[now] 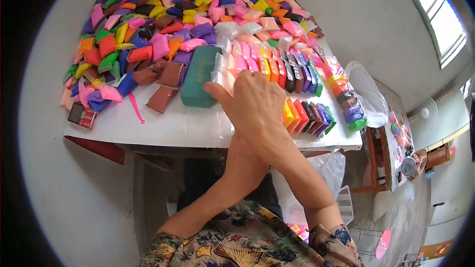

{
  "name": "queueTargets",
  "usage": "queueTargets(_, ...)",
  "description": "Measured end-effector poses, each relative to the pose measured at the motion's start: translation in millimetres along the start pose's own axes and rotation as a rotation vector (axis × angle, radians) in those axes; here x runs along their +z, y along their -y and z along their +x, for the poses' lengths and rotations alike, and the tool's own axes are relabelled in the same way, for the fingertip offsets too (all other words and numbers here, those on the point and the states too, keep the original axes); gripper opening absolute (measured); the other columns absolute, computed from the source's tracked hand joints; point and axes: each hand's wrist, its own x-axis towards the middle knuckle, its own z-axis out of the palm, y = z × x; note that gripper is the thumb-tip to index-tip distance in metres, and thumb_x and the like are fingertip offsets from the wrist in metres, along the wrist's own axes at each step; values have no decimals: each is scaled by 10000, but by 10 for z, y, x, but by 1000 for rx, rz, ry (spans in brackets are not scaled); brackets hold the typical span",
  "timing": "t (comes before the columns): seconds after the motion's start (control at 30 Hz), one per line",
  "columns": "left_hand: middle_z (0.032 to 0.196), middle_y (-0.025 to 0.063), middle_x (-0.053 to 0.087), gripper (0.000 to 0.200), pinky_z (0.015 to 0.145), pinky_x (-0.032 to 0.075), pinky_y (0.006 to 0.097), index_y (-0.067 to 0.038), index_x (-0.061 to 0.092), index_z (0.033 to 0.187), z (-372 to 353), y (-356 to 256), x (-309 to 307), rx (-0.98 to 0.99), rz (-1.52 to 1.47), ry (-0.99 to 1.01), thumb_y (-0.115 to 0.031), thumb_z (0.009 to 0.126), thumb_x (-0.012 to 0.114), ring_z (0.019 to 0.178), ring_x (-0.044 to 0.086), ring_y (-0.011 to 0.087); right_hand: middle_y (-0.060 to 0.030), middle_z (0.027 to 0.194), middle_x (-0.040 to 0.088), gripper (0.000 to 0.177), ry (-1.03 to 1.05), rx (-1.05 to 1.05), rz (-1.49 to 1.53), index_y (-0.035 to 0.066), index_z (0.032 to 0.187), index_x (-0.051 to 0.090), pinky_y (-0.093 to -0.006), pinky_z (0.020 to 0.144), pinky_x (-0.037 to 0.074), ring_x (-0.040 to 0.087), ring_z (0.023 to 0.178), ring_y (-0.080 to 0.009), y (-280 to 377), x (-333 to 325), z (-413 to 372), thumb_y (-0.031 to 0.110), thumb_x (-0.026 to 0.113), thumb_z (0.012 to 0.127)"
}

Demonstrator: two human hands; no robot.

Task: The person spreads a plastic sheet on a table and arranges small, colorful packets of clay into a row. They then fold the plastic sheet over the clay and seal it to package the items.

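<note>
My right hand (255, 100) is over the left part of two rows of small coloured packets (284, 69). Its thumb points toward a green box (200, 76), and its other fingers bend down with their tips hidden. Under the right wrist, my left hand (245, 160) crosses at the table's front edge; its fingers are hidden. The back row runs from pink through yellow, red and black to blue and green. In the front row, yellow, orange, red, black, brown, purple and green packets (309, 117) show to the right of my right hand.
Loose coloured packets (163, 24) are heaped across the back and left of the white table (173, 131). A pink strip (135, 109) and a small dark and red item (82, 116) lie at left. Stacked packets (346, 96) and a clear bag (366, 96) are at right.
</note>
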Motion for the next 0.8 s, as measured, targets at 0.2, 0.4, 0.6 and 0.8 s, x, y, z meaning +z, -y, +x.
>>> queueTargets(0.2,1200,217,586,390,971,414,493,11,580,1225,-23,63,-22,63,142,68,-40,840,619,1143,513,425,-171,646,659,446,-66,-84,-30,2,685,697,-437,582,496,682,636,-319,-32,342,187,433,701,799)
queueTargets(0.4,1221,267,554,429,1022,391,495,31,533,1242,-21,54,-33,24,109,35,53,816,587,1192,479,471,-186,679,675,251,-61,-74,-100,12,705,713,-429,591,514,693,660,-328,-69,348,246,258,666,728)
queueTargets(0.6,1226,266,535,423,1026,393,485,39,528,1231,-56,111,-57,-3,40,51,118,816,531,1188,476,466,-190,690,677,274,-30,-75,-74,0,700,706,-444,603,517,690,666,-339,-107,338,265,272,673,714)
queueTargets(0.8,1230,271,477,532,990,396,513,80,451,1270,-41,122,-96,22,47,77,153,743,474,1132,457,462,-219,708,667,349,-124,53,19,-30,731,689,-460,618,511,660,631,-354,-159,120,224,319,681,723)
